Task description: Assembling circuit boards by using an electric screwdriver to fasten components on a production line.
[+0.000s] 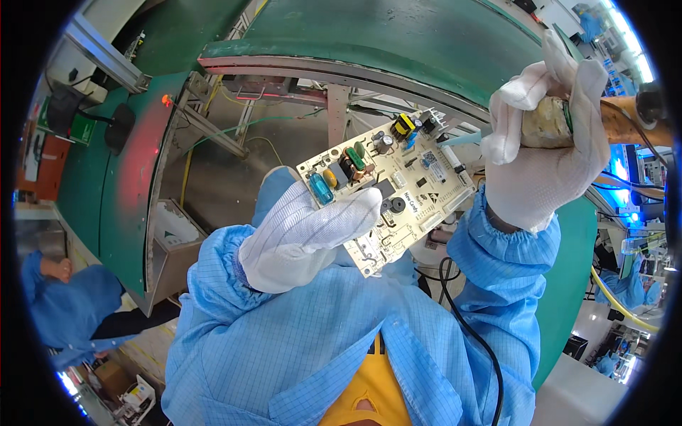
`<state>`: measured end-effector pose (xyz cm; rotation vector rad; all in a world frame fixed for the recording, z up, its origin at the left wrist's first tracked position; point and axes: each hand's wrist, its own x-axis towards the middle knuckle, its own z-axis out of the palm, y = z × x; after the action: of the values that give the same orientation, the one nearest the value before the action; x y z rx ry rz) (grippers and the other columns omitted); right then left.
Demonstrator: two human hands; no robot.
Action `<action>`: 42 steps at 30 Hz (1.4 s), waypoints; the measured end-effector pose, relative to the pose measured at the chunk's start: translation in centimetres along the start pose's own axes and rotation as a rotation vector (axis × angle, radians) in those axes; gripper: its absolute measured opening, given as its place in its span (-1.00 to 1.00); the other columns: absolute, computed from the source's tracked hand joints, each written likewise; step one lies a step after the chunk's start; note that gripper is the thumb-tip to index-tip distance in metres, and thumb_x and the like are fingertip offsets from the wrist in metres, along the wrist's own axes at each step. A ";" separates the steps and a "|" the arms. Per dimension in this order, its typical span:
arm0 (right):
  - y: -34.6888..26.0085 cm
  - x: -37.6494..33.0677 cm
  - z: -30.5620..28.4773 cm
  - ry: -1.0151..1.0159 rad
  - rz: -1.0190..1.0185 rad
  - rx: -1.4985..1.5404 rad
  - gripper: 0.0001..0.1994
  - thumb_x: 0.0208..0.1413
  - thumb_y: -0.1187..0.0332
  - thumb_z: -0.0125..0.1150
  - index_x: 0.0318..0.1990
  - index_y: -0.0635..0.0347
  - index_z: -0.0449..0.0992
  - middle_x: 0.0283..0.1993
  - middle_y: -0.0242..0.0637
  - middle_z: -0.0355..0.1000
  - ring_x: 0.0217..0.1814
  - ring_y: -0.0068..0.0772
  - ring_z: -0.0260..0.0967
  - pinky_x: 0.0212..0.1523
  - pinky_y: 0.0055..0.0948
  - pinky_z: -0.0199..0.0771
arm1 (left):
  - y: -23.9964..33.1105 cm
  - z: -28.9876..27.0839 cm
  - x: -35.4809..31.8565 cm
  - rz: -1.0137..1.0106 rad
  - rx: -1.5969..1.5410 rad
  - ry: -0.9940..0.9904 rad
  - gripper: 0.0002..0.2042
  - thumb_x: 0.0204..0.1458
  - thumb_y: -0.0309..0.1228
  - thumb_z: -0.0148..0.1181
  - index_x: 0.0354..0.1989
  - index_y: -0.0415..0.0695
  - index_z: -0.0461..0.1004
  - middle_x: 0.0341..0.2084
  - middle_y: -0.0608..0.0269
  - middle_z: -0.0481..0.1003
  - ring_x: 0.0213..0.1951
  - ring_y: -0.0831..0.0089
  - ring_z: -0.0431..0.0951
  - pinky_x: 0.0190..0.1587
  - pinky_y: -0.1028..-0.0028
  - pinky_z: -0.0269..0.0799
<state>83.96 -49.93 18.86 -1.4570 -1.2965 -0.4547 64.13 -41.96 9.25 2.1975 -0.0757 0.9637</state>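
My left hand [312, 234], in a white glove, grips a populated circuit board [387, 181] by its near left side, thumb lying over its face. The board is tilted, component side up, with a blue capacitor, coils and white connectors. My right hand [543, 142], also gloved, is raised to the right of the board, fingers curled round a tan, tape-wrapped object [547, 122] with a dark green edge. Its exact kind does not show. A pale blue pointed piece [463, 140] extends between the right hand and the board's right edge; I cannot tell what it belongs to.
Ahead runs a green bench [369, 42] with a metal edge. Another green table [121, 192] is at left, with a grey box [177, 231] beneath. A brown cylinder [629, 121] and cables stand at far right. A black cable [476, 326] crosses my right sleeve. A seated co-worker [71, 298] is at left.
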 end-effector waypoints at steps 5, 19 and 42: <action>3.1 0.2 0.9 0.110 -0.026 0.699 -0.53 0.40 0.22 -0.33 -0.06 0.44 0.49 -0.46 -0.13 0.43 -0.62 -0.47 0.36 -0.73 -0.63 0.38 | -0.9 0.3 -1.3 -0.062 -0.059 -0.047 -0.54 -0.02 -0.72 0.20 0.12 -0.24 0.40 -0.02 0.03 0.49 0.01 0.13 0.52 0.06 0.33 0.47; -0.2 0.0 -0.6 0.089 0.388 0.474 -0.50 0.34 0.08 -0.26 -0.06 0.40 0.47 -0.49 -0.14 0.42 -0.69 -0.54 0.27 -0.76 -0.61 0.21 | -0.3 0.3 0.5 -1.000 -1.238 0.230 -0.67 0.20 -0.59 0.04 0.15 -0.24 0.36 0.00 0.11 0.47 0.03 0.31 0.52 0.09 0.37 0.48; -0.3 -0.6 -0.1 0.071 0.042 -0.039 -0.55 0.35 0.21 -0.31 -0.06 0.44 0.46 -0.45 -0.11 0.42 -0.60 -0.48 0.34 -0.71 -0.59 0.32 | 0.0 0.2 0.6 -0.892 -1.341 0.236 -0.51 0.20 -0.22 0.09 0.26 -0.15 0.23 0.14 0.13 0.40 0.07 0.40 0.51 0.15 0.55 0.46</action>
<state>83.56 -50.30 18.53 -1.4848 -1.2042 -0.5020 64.63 -41.97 9.56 0.7038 0.2759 0.3810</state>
